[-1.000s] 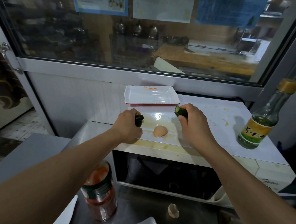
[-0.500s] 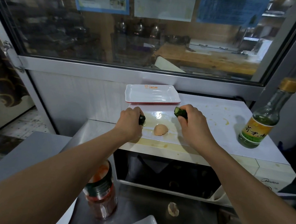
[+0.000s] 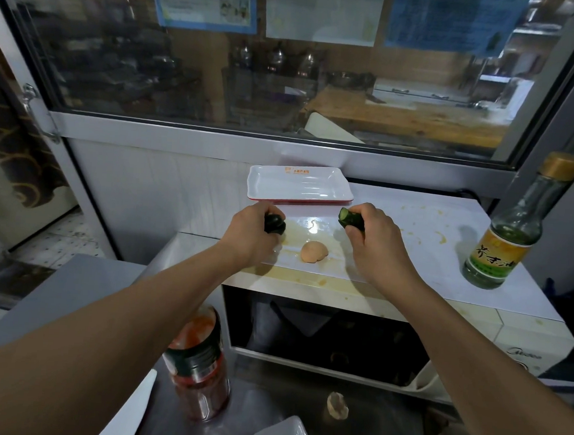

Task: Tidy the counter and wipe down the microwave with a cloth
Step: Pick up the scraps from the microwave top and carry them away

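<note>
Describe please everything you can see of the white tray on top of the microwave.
The shallow white rectangular tray with a red underside looks like plastic or melamine. It lies flat and empty at the back of the white microwave top, close to the wall below the window. Small orange print marks its far rim. Neither hand touches it.

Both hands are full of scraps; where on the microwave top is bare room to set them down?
The free patch lies between the right hand and the bottle, stained only. The white tray behind is empty. Crowded: between the hands, around the eggshell.
</note>
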A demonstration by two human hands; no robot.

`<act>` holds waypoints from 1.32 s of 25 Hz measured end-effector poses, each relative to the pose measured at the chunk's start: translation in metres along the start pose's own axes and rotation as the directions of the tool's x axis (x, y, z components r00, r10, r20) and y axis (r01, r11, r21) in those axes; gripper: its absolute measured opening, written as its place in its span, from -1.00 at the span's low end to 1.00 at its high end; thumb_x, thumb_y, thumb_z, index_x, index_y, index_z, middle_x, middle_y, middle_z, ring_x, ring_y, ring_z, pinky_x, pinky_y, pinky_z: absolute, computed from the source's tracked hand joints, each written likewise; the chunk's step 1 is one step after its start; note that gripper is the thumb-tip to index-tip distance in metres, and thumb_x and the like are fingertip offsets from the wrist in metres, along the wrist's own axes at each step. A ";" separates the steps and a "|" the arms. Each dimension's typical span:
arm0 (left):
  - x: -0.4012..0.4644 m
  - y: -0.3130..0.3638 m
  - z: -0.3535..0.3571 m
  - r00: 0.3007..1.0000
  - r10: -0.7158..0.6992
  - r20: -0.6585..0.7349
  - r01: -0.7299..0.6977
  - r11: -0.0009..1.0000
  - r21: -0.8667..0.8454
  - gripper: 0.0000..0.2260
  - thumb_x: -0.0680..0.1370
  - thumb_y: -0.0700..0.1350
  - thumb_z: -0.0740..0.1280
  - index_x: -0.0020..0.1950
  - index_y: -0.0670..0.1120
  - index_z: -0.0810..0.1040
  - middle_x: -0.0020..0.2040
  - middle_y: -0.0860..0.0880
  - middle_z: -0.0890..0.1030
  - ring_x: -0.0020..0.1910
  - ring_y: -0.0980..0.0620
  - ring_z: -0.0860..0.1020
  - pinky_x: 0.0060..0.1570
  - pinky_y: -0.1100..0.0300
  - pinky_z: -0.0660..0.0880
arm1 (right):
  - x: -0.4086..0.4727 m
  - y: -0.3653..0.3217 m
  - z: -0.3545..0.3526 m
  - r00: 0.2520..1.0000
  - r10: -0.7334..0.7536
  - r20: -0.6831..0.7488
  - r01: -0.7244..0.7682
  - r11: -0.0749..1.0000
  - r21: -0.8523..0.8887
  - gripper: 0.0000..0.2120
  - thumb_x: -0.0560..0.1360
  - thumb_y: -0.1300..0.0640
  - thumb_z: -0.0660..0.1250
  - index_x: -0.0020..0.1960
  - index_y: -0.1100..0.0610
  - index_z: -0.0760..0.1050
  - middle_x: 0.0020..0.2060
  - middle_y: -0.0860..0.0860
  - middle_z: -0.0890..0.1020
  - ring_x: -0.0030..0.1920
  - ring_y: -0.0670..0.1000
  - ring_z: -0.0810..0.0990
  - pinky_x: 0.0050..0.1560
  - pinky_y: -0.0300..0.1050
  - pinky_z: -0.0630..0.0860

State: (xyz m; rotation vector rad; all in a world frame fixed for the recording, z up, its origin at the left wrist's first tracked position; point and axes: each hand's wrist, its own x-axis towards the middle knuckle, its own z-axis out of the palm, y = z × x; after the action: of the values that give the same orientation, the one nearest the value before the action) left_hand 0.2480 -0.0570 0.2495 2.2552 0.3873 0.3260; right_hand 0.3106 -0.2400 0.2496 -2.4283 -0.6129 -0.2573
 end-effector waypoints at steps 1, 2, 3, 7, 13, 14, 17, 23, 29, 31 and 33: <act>-0.001 0.002 0.000 1.000 -0.002 0.000 0.002 0.999 -0.034 -0.68 0.46 -0.33 0.34 0.18 -0.08 0.50 0.07 0.00 0.49 0.02 0.02 0.45 0.01 0.22 0.42 | -0.001 -0.001 -0.001 1.000 -0.004 -0.003 0.004 1.000 0.002 -0.76 0.59 0.19 0.18 0.25 0.17 0.38 0.16 0.10 0.49 0.17 0.11 0.41 0.11 -0.05 0.37; -0.003 0.004 -0.001 1.000 -0.003 0.002 0.003 0.998 -0.060 -0.68 0.47 -0.33 0.34 0.18 -0.07 0.50 0.07 0.01 0.49 0.04 0.02 0.45 0.05 0.22 0.43 | -0.001 -0.001 -0.002 1.000 -0.009 -0.008 0.009 1.000 0.004 -0.76 0.59 0.20 0.18 0.25 0.17 0.38 0.16 0.10 0.49 0.17 0.11 0.41 0.11 -0.05 0.38; -0.005 0.007 -0.001 1.000 -0.007 0.004 0.007 0.997 -0.082 -0.68 0.47 -0.32 0.35 0.18 -0.07 0.51 0.07 0.02 0.49 0.04 0.02 0.46 0.05 0.21 0.43 | -0.002 -0.002 -0.003 1.000 -0.014 -0.012 0.014 1.000 0.007 -0.76 0.59 0.20 0.17 0.25 0.17 0.38 0.15 0.11 0.49 0.16 0.11 0.41 0.11 -0.04 0.38; -0.014 0.014 -0.001 0.999 -0.034 0.036 0.038 0.989 -0.145 -0.70 0.47 -0.33 0.35 0.16 -0.07 0.52 0.06 0.00 0.51 0.03 0.00 0.49 0.00 0.21 0.45 | -0.007 -0.002 -0.011 0.999 -0.036 -0.027 0.036 0.999 0.020 -0.76 0.59 0.20 0.18 0.25 0.18 0.39 0.16 0.11 0.50 0.16 0.11 0.42 0.12 -0.04 0.39; -0.032 0.029 0.001 0.997 -0.035 0.075 0.052 0.967 -0.251 -0.74 0.48 -0.34 0.33 0.11 -0.09 0.54 -0.03 -0.02 0.54 -0.13 0.07 0.53 -0.02 0.15 0.54 | -0.020 -0.002 -0.027 0.998 -0.048 -0.037 0.050 0.997 0.052 -0.76 0.59 0.20 0.17 0.25 0.16 0.38 0.15 0.10 0.50 0.15 0.11 0.43 0.08 -0.07 0.38; -0.036 0.033 0.002 0.996 -0.032 0.089 0.056 0.957 -0.284 -0.76 0.48 -0.34 0.33 0.09 -0.09 0.54 -0.06 -0.02 0.54 -0.17 0.07 0.53 -0.03 0.15 0.55 | -0.023 -0.003 -0.031 0.998 -0.048 -0.041 0.050 0.997 0.061 -0.76 0.59 0.20 0.17 0.25 0.16 0.38 0.15 0.10 0.50 0.15 0.11 0.43 0.08 -0.06 0.39; -0.049 0.046 0.004 0.986 -0.012 0.165 0.071 0.932 -0.355 -0.77 0.47 -0.32 0.36 0.08 -0.11 0.53 -0.13 -0.02 0.56 -0.21 0.07 0.53 -0.12 0.23 0.54 | -0.037 -0.006 -0.043 0.997 -0.016 -0.070 0.021 0.998 0.066 -0.76 0.59 0.20 0.16 0.25 0.15 0.38 0.15 0.09 0.49 0.15 0.10 0.42 0.04 -0.09 0.36; -0.067 0.058 0.010 0.956 0.058 0.289 0.062 0.919 -0.390 -0.78 0.50 -0.37 0.30 0.07 -0.12 0.54 -0.04 -0.14 0.56 -0.13 -0.06 0.55 -0.06 0.10 0.56 | -0.080 -0.015 -0.057 0.986 0.068 -0.153 -0.070 0.998 -0.010 -0.77 0.59 0.17 0.18 0.24 0.16 0.37 0.15 0.11 0.49 0.13 0.10 0.42 -0.02 -0.13 0.28; -0.097 0.053 0.001 0.881 0.252 0.400 -0.093 0.922 -0.376 -0.79 0.49 -0.38 0.30 0.07 -0.17 0.55 -0.15 -0.12 0.52 -0.27 -0.02 0.49 -0.22 0.18 0.52 | -0.148 -0.041 -0.057 0.932 0.225 -0.285 -0.258 0.962 -0.083 -0.77 0.59 0.15 0.20 0.23 0.17 0.38 0.13 0.14 0.51 0.12 0.14 0.45 -0.03 -0.09 0.34; -0.112 0.050 -0.002 0.842 0.325 0.430 -0.153 0.909 -0.387 -0.80 0.49 -0.38 0.30 0.06 -0.16 0.54 -0.15 -0.12 0.51 -0.24 -0.04 0.48 -0.23 0.15 0.52 | -0.176 -0.054 -0.057 0.904 0.263 -0.337 -0.315 0.943 -0.109 -0.77 0.58 0.16 0.21 0.22 0.18 0.39 0.12 0.15 0.52 0.11 0.15 0.45 -0.02 -0.07 0.34; -0.129 0.047 -0.002 0.790 0.381 0.480 -0.203 0.902 -0.381 -0.80 0.50 -0.36 0.30 0.07 -0.15 0.54 -0.14 -0.07 0.52 -0.18 -0.07 0.50 -0.12 0.04 0.56 | -0.210 -0.066 -0.057 0.868 0.311 -0.386 -0.377 0.920 -0.105 -0.79 0.58 0.17 0.21 0.19 0.19 0.41 0.09 0.16 0.53 0.10 0.16 0.47 -0.05 -0.08 0.34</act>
State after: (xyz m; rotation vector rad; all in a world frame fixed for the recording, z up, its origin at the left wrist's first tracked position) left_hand 0.1363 -0.1336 0.2728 1.9743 -0.3120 -0.1085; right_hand 0.0930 -0.3048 0.2619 -2.5126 0.0167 -0.6140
